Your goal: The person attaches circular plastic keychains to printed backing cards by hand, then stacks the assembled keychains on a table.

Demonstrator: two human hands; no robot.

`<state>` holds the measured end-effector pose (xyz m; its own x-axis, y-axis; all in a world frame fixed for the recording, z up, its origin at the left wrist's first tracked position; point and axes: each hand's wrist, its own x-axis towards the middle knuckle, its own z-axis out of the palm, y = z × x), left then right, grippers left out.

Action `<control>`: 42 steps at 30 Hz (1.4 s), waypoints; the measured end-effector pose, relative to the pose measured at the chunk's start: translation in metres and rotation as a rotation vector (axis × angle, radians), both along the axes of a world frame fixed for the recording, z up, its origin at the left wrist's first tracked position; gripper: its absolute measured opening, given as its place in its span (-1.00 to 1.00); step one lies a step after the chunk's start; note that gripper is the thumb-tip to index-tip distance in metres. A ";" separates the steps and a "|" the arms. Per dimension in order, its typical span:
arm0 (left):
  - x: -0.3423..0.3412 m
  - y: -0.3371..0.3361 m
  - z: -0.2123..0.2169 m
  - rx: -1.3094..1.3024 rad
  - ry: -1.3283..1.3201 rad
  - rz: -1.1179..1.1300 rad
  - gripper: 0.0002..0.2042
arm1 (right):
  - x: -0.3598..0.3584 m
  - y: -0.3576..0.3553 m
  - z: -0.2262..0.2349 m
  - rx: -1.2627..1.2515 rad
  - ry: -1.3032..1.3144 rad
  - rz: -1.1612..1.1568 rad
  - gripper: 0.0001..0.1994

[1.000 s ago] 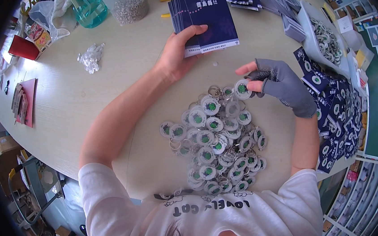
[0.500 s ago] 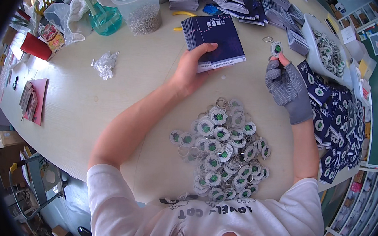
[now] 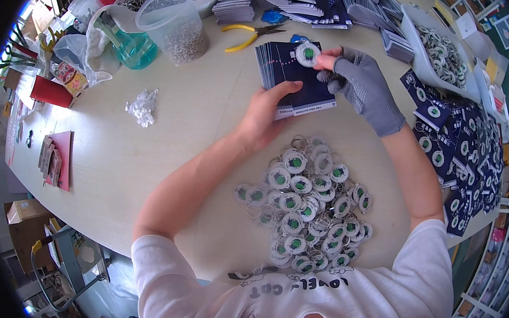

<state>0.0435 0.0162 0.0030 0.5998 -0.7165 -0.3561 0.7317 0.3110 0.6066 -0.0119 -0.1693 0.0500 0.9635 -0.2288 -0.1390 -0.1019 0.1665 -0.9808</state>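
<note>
My bare left hand (image 3: 272, 110) grips a fanned stack of dark blue cards (image 3: 310, 90), its thumb lying across the top one. In a grey dotted glove with bare fingertips, my right hand (image 3: 361, 83) pinches a round keychain (image 3: 307, 53), clear-rimmed with a green picture. That keychain is over the upper part of the top card; whether it touches the card I cannot tell. Closer to me on the table lies a heap of similar keychains (image 3: 307, 206) with metal rings.
At the right, blue cards bearing keychains (image 3: 457, 153) lie piled beside a white tub of keychains (image 3: 439, 52). Yellow-handled pliers (image 3: 250, 36), a tub of metal rings (image 3: 180, 35) and card stacks (image 3: 234, 4) stand farther back. Small clear pieces (image 3: 143, 108) lie at left.
My right hand has carried the keychain leftward from beside the tub to over the cards. My left hand still holds the stack. The whole view has shifted slightly.
</note>
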 end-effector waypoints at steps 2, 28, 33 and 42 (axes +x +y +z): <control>-0.002 0.001 0.000 -0.020 0.006 0.023 -0.65 | -0.007 0.003 -0.006 -0.149 0.052 0.012 -0.78; 0.001 0.003 0.002 -0.031 -0.154 0.023 -0.57 | -0.021 0.012 -0.008 -0.516 -0.003 -0.047 -0.78; 0.004 0.004 0.002 -0.033 -0.121 0.033 -0.57 | -0.024 0.014 -0.002 -0.664 -0.075 -0.027 -0.79; 0.001 0.002 0.004 -0.044 -0.079 -0.023 -0.55 | -0.014 0.004 -0.001 -0.915 -0.250 -0.111 -0.78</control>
<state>0.0447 0.0181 0.0065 0.6080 -0.7443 -0.2765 0.6895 0.3223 0.6487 -0.0262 -0.1650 0.0486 0.9072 -0.2390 0.3462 0.0983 -0.6797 -0.7269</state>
